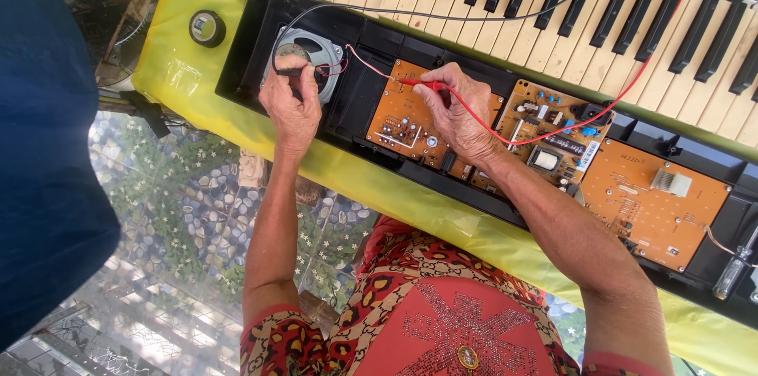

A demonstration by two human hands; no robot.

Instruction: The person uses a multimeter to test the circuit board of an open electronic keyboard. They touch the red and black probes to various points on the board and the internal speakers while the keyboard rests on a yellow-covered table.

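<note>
Two probes meet the opened keyboard (316, 119) at once: my left hand (290, 103) pinches the black probe (286, 72) onto the round speaker (309, 56) at the keyboard's left end, while my right hand (462, 111) grips the red probe (425, 85) on the orange circuit board (399, 119) beside that speaker. In my judgement good readings need both tips held steady on bare metal. My fingers hide both contact points, and the meter itself is out of view.

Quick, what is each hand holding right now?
Left hand: closed on a black probe at the speaker.
Right hand: closed on a red probe over the orange circuit board.
</note>
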